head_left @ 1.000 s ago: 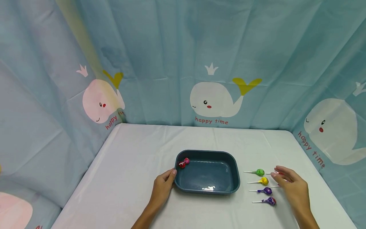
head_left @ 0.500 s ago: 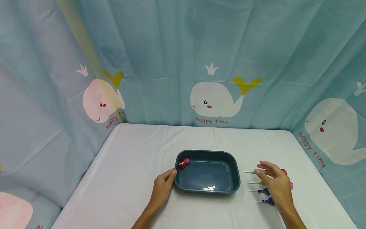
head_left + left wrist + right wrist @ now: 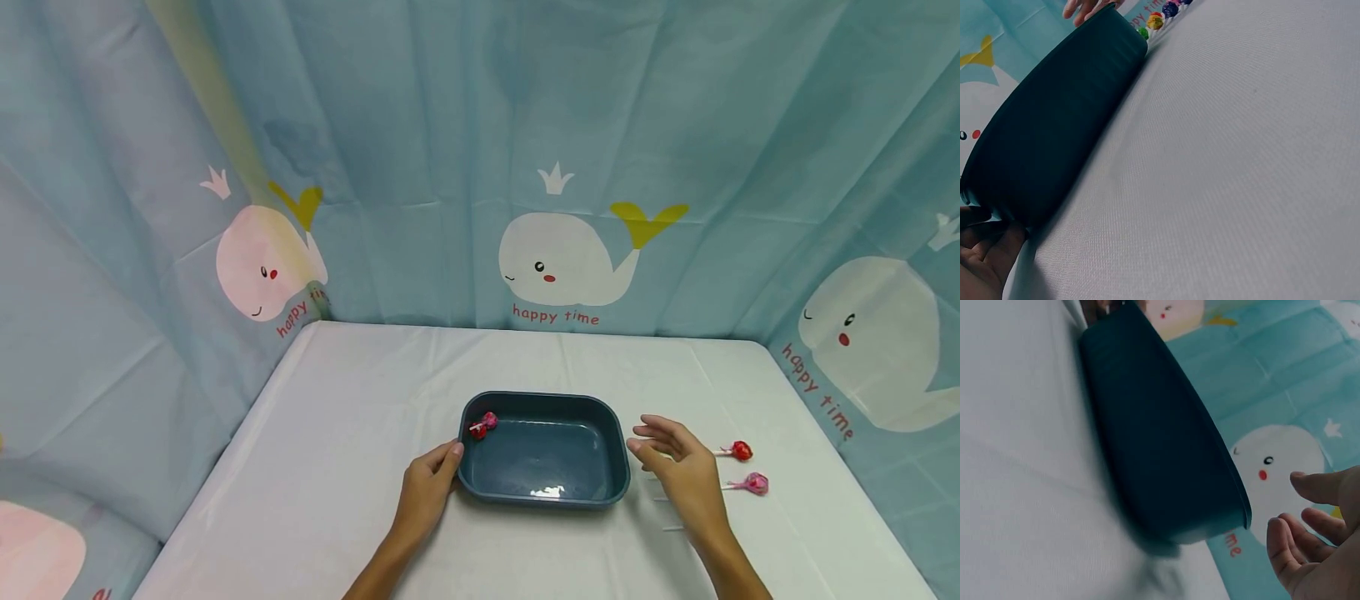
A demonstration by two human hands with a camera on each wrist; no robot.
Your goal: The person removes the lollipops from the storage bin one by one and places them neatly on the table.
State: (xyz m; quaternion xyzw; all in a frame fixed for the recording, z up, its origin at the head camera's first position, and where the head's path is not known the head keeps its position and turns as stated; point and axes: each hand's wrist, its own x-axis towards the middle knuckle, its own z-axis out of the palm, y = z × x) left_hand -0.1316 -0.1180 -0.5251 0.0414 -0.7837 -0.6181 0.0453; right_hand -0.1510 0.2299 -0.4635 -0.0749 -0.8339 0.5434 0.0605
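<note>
A dark blue-green plastic tub (image 3: 540, 458) stands on the white-covered table. My left hand (image 3: 423, 492) grips its left end, thumb at the rim. Inside, in the far left corner, lie a red lollipop (image 3: 477, 432) and a pink lollipop (image 3: 490, 420). My right hand (image 3: 686, 475) hovers just beyond the right rim, fingers loosely bent, with nothing between them in the right wrist view. It covers most of a column of lollipops; two white sticks (image 3: 672, 528) show beside it. Green (image 3: 1142, 32), yellow (image 3: 1155, 23) and purple (image 3: 1170, 9) lollipop heads appear in the left wrist view.
Right of my right hand, another red lollipop (image 3: 742, 451) and another pink lollipop (image 3: 757, 483) lie on the white tablecloth (image 3: 360, 400). A blue curtain (image 3: 420, 167) printed with whales surrounds the table's back and sides.
My right hand has moved left from the red and pink lollipops, over the green and yellow ones, to the tub's right rim. My left hand and the tub have stayed put.
</note>
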